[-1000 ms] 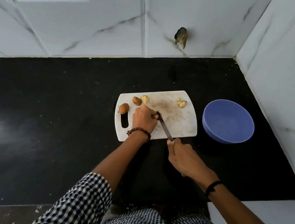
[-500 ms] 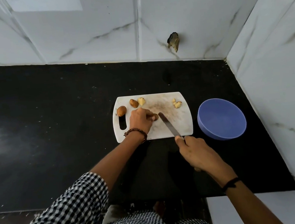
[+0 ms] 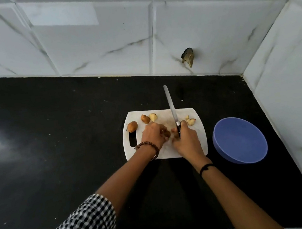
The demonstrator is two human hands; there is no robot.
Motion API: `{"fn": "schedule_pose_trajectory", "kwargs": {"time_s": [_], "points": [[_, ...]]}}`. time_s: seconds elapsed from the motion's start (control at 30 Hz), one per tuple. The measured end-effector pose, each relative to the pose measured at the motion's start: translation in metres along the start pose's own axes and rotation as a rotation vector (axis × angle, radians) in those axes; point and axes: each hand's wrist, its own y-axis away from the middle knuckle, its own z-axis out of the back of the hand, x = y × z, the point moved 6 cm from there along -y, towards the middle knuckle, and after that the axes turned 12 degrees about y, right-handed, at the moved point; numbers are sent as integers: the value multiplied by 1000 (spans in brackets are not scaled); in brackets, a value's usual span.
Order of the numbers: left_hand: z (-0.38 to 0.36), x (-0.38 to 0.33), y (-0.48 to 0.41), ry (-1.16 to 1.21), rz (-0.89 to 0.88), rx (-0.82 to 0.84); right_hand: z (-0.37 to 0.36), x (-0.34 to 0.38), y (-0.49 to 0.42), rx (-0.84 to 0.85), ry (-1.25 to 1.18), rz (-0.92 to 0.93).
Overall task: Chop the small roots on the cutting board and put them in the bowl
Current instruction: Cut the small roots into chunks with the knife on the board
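Observation:
A white cutting board [image 3: 200,142] lies on the black counter. On its far left part sit a whole brown root [image 3: 132,126], a second brown root [image 3: 144,118] and a pale cut piece [image 3: 153,117]. More pale cut pieces [image 3: 190,121] lie at the board's right. My left hand [image 3: 154,136] presses down on a small brown root [image 3: 166,133] at the board's middle. My right hand [image 3: 186,140] grips a knife [image 3: 171,106] by the handle, blade pointing away toward the wall. A blue bowl [image 3: 239,139] stands to the right of the board; I see nothing in it.
White marble-pattern tiles form the back wall and the right wall, meeting in a corner. A chipped hole [image 3: 188,57] marks the back wall. The black counter [image 3: 54,135] stretches far to the left. Its front edge runs near my body.
My right hand moved forward onto the board next to my left hand, and the knife swung from lying across the board to pointing away toward the wall.

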Motion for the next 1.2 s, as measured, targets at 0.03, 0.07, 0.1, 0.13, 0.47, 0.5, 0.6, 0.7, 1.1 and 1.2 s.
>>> {"fn": "schedule_pose_trajectory", "kwargs": {"time_s": [0.03,0.07,0.1,0.13,0.47,0.5,0.6,0.7,1.1,1.2], "points": [[-1,-1,-1,-17,-8,0,-1,2,-2,-10,5,7],[-1,-3,-2,-46,-23,-5,-1,3,-5,-24,10,14],[-2,-6,-2,-80,-41,-11,0,5,-6,-41,18,22],[-3,-7,-4,-108,-57,-15,0,6,-8,-58,25,29],[-15,-20,-21,-57,-38,-15,14,1,-27,-101,33,12],[-17,-23,-23,-25,-30,-24,17,-1,-30,-109,37,14],[-26,-37,-31,69,-14,-27,27,-11,-39,-122,43,-13],[-35,-49,-36,153,11,-1,39,-25,-48,-134,30,-72],[-18,-48,-36,-15,-108,-70,39,-14,-62,-134,113,-64],[10,-46,-36,-193,-211,-187,35,4,-66,-112,84,-9]]}}
